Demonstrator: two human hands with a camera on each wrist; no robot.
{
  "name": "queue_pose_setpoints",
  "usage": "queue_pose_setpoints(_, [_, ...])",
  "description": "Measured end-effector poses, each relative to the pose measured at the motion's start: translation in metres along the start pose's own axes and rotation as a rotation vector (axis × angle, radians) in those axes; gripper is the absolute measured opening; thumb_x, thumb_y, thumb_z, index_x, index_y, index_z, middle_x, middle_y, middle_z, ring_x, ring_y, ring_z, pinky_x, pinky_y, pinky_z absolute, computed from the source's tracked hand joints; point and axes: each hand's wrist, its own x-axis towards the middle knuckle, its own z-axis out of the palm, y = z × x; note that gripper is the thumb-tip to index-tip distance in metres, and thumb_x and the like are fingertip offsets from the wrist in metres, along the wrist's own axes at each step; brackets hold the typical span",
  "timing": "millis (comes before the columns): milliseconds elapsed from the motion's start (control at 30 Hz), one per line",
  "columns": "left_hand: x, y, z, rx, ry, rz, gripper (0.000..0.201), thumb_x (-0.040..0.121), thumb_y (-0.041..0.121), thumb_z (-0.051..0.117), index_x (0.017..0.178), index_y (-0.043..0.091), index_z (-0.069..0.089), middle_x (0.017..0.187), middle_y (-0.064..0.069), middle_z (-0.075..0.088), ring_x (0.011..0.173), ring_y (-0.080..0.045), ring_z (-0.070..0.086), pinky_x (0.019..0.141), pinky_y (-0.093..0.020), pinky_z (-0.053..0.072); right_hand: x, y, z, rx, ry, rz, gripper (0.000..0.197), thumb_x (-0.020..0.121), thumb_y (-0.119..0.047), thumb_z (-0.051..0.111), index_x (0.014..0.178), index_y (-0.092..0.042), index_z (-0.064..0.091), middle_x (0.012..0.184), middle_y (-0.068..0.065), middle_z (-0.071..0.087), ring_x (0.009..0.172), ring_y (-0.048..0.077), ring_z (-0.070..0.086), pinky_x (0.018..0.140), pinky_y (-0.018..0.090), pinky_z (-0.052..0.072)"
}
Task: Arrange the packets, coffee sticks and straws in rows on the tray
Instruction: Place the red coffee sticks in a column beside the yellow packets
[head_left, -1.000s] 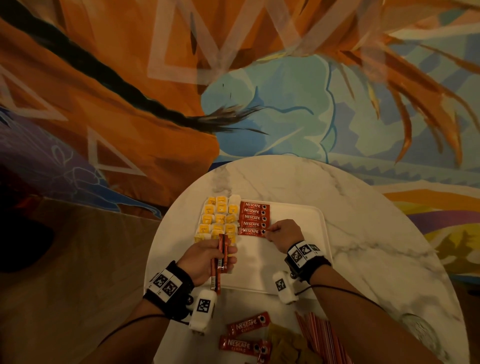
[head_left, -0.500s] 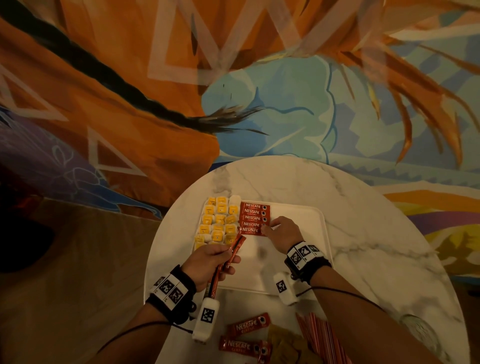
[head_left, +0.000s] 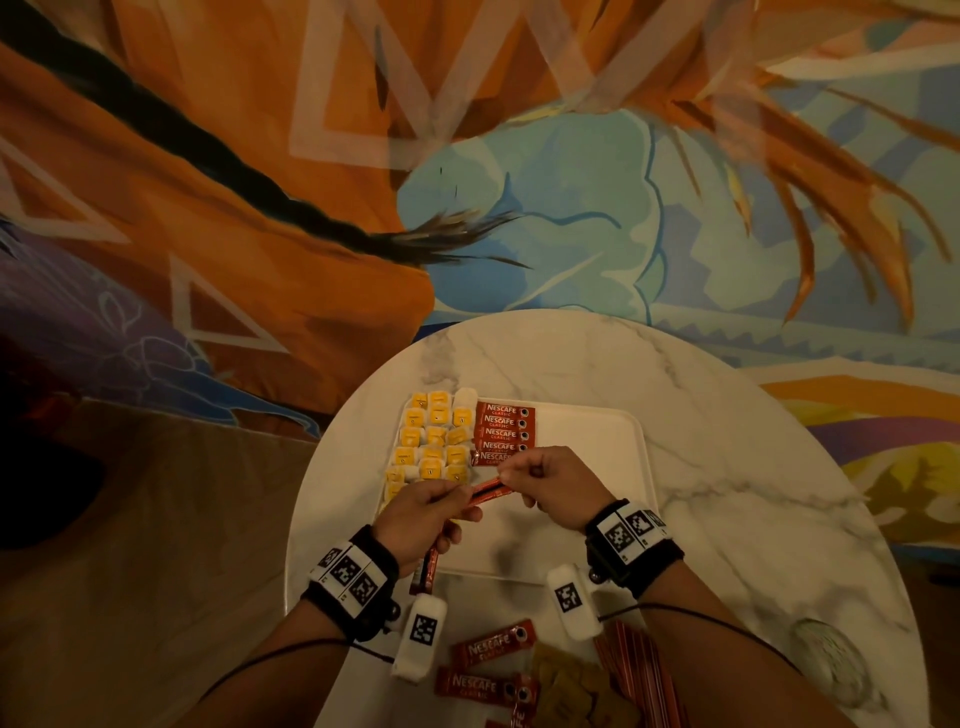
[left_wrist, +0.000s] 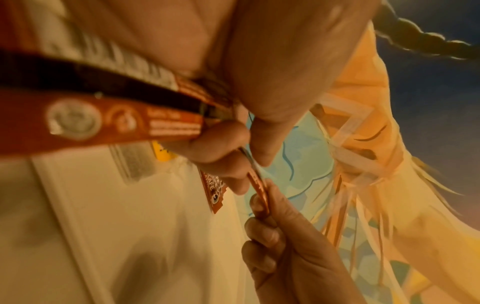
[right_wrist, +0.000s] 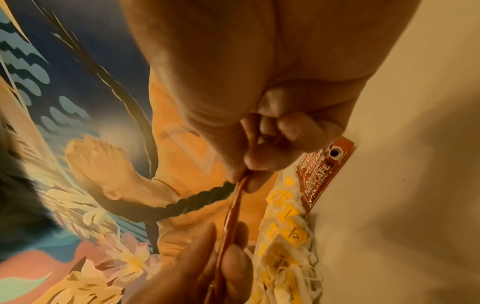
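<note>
Now the right hand (head_left: 558, 486) has left the laid row and pinches a Nescafé stick (head_left: 485, 488) offered by the left hand (head_left: 426, 514), which grips more. On the tray (head_left: 597, 457): yellow packets (head_left: 434, 441), five sticks (head_left: 501, 434). Loose sticks (head_left: 491, 649) and straws (head_left: 641, 670) wait on the table.

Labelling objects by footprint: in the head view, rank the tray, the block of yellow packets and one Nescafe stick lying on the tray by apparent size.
1. tray
2. block of yellow packets
3. Nescafe stick
</note>
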Motion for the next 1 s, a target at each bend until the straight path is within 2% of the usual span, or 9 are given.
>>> queue_pose_setpoints(200, [0.001, 0.001, -0.008, -0.063, 0.050, 0.024, 0.023, 0.101, 0.023, 0.054, 0.107, 0.006, 0.067, 0.088, -0.011, 0.069, 0.057, -0.014, 0.055, 0.047, -0.022, 0.039, -0.003, 0.004, -0.008, 0.055, 0.108, 0.002, 0.007, 0.092, -0.010, 0.068, 0.097, -0.007, 0.072, 0.061, -0.011, 0.064, 0.054, 0.005, 0.055, 0.056, 0.017, 0.046])
queue_pose_setpoints(333, [0.001, 0.004, -0.006, -0.118, 0.065, 0.011, 0.029, 0.103, 0.030, 0.051, 0.108, 0.007, 0.068, 0.087, -0.012, 0.071, 0.058, -0.016, 0.055, 0.046, -0.023, 0.039, -0.009, 0.003, -0.005, 0.042, 0.100, -0.052, 0.004, 0.091, -0.011, 0.069, 0.092, -0.008, 0.072, 0.075, -0.002, 0.068, 0.062, 0.007, 0.059, 0.061, 0.018, 0.048])
queue_pose_setpoints(433, [0.001, 0.007, -0.004, -0.143, 0.089, 0.014, 0.021, 0.100, 0.021, 0.056, 0.107, 0.006, 0.069, 0.091, -0.013, 0.073, 0.060, -0.016, 0.057, 0.048, -0.023, 0.041, -0.012, 0.003, -0.006, 0.009, 0.092, -0.078, 0.003, 0.090, -0.014, 0.071, 0.090, -0.012, 0.074, 0.077, -0.007, 0.069, 0.066, 0.007, 0.060, 0.062, 0.016, 0.048])
queue_pose_setpoints(500, [0.002, 0.008, -0.005, -0.128, 0.097, 0.037, 0.015, 0.096, 0.009, 0.061, 0.107, 0.005, 0.071, 0.092, -0.012, 0.073, 0.062, -0.016, 0.060, 0.048, -0.023, 0.041, -0.014, 0.003, -0.008, 0.014, 0.091, -0.058, 0.004, 0.090, -0.016, 0.072, 0.091, -0.013, 0.075, 0.077, -0.011, 0.070, 0.066, 0.004, 0.060, 0.059, 0.013, 0.046])
queue_pose_setpoints(567, [0.002, 0.008, -0.006, -0.078, 0.097, 0.064, 0.016, 0.093, 0.002, 0.063, 0.106, 0.005, 0.071, 0.089, -0.010, 0.071, 0.062, -0.016, 0.061, 0.047, -0.023, 0.042, -0.015, 0.005, -0.009, 0.039, 0.085, -0.030, 0.004, 0.090, -0.014, 0.072, 0.093, -0.014, 0.074, 0.081, -0.008, 0.070, 0.064, 0.004, 0.061, 0.056, 0.012, 0.045])
queue_pose_setpoints(667, [0.002, 0.010, -0.005, -0.006, 0.100, 0.096, 0.020, 0.090, 0.002, 0.067, 0.109, 0.010, 0.069, 0.083, -0.009, 0.070, 0.061, -0.015, 0.062, 0.048, -0.024, 0.044, -0.015, 0.007, -0.007, 0.101, 0.121, -0.001, 0.011, 0.089, -0.008, 0.071, 0.100, -0.008, 0.071, 0.083, 0.006, 0.066, 0.059, 0.005, 0.060, 0.052, 0.013, 0.045])
queue_pose_setpoints(800, [0.002, 0.009, -0.005, 0.025, 0.120, 0.099, 0.022, 0.088, 0.004, 0.070, 0.109, 0.014, 0.067, 0.083, -0.010, 0.070, 0.061, -0.014, 0.062, 0.048, -0.025, 0.045, -0.014, 0.010, -0.005, 0.099, 0.142, 0.064, 0.015, 0.090, -0.005, 0.070, 0.104, -0.003, 0.071, 0.079, 0.010, 0.067, 0.053, 0.004, 0.057, 0.051, 0.014, 0.044])
queue_pose_setpoints(900, [0.003, 0.008, -0.005, -0.049, 0.155, 0.064, 0.020, 0.089, 0.007, 0.070, 0.109, 0.011, 0.066, 0.089, -0.013, 0.072, 0.062, -0.017, 0.061, 0.049, -0.025, 0.045, -0.012, 0.017, -0.005, 0.061, 0.158, 0.131, 0.010, 0.089, -0.006, 0.070, 0.099, -0.005, 0.072, 0.084, 0.010, 0.072, 0.052, 0.001, 0.059, 0.052, 0.015, 0.046])
queue_pose_setpoints(1000, [0.003, 0.007, -0.008, -0.205, 0.197, -0.004, 0.024, 0.087, -0.003, 0.065, 0.110, 0.006, 0.064, 0.088, -0.014, 0.069, 0.063, -0.020, 0.060, 0.052, -0.028, 0.044, -0.008, 0.025, -0.009, 0.011, 0.235, 0.215, 0.003, 0.089, -0.011, 0.071, 0.093, -0.010, 0.071, 0.079, 0.007, 0.070, 0.051, 0.007, 0.057, 0.048, 0.015, 0.045])
